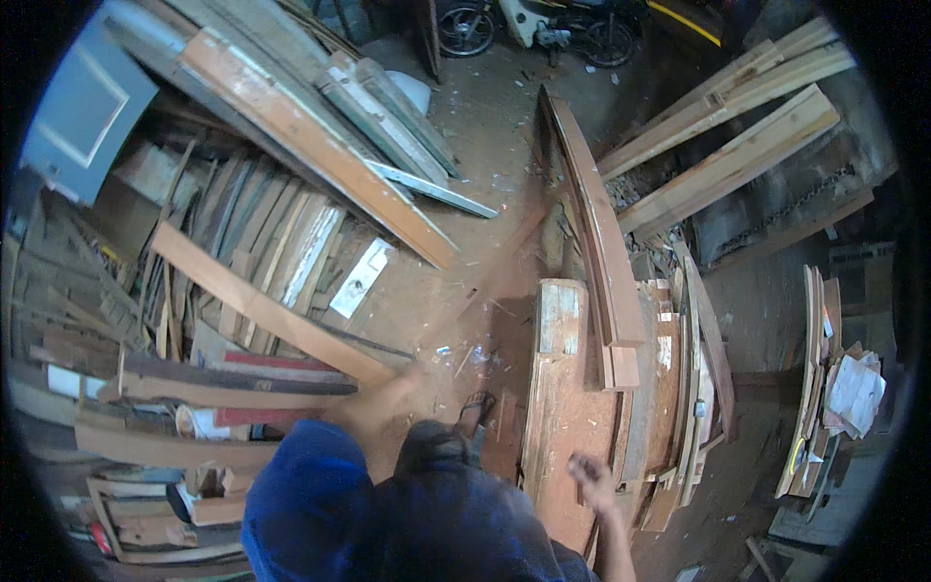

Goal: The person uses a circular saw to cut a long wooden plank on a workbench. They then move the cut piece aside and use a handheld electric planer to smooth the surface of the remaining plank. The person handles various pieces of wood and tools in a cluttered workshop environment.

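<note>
My left hand (396,386), smeared by motion, is closed at the near end of a long light-brown wooden plank (262,301). The plank slants away to the far left, above a stack of boards. My right hand (592,482) hovers over or rests on a broad reddish-brown board (572,427); which of the two I cannot tell. Its fingers are curled together, and whatever they may hold is too small to make out. Two long brown beams (596,223) lie lengthwise, their near ends just beyond that hand, over the broad board.
Timber is piled at the left (194,388), with a long orange-brown beam (320,145) beyond it. More thick beams (727,165) lean at the far right. A motorcycle (553,34) stands at the back. Scraps litter the dirt floor (456,291). Papers (853,393) lie on boards at right.
</note>
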`<state>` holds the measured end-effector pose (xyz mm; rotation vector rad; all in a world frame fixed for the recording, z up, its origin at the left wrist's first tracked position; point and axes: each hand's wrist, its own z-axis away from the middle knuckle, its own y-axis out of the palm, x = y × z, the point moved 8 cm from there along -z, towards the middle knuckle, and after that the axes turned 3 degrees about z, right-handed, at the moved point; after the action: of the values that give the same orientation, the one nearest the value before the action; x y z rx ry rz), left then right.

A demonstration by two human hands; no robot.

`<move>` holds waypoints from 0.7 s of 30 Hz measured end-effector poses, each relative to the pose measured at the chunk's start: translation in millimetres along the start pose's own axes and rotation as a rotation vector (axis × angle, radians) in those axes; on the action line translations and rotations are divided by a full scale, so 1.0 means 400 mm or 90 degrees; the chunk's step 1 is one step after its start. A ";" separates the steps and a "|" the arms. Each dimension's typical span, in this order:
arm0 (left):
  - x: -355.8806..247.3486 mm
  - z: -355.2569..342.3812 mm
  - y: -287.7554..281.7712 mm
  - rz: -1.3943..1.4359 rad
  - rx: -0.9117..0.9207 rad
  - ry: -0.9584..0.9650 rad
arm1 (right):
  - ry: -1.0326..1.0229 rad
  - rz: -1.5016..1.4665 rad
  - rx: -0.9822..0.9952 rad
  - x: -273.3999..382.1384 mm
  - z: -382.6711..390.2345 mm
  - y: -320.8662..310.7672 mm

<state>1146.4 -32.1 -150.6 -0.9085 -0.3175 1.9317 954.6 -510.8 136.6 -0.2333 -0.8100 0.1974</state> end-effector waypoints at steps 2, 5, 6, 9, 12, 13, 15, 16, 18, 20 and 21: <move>0.225 0.114 -0.094 0.051 -0.047 -0.124 | -0.045 0.079 0.126 -0.015 0.161 0.036; 0.431 0.272 -0.191 0.210 -0.153 -0.245 | -0.126 0.228 0.189 0.047 0.345 0.077; 0.466 0.315 -0.198 0.271 -0.186 -0.259 | -0.139 0.270 0.204 0.060 0.404 0.091; 0.502 0.420 -0.138 0.432 -0.239 -0.235 | -0.092 0.369 0.246 0.184 0.529 0.143; 0.499 0.497 0.023 0.499 -0.219 -0.195 | -0.119 0.423 0.291 0.200 0.621 0.181; 0.505 0.528 0.083 0.515 -0.204 -0.195 | -0.131 0.438 0.298 0.192 0.641 0.191; 0.496 0.579 0.201 0.505 -0.158 -0.196 | -0.142 0.454 0.296 0.181 0.675 0.206; 0.501 0.606 0.254 0.502 -0.138 -0.201 | -0.148 0.461 0.295 0.181 0.690 0.216; 0.515 0.665 0.355 0.500 -0.106 -0.212 | -0.157 0.475 0.295 0.170 0.714 0.232; 0.523 0.706 0.422 0.501 -0.084 -0.218 | -0.160 0.481 0.289 0.153 0.737 0.244; 0.531 0.722 0.442 0.507 -0.080 -0.221 | -0.160 0.483 0.286 0.143 0.748 0.246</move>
<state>768.0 96.7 -147.8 -0.8433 -0.3034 2.8464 765.0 -362.9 347.9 -0.0800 -0.8719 1.1278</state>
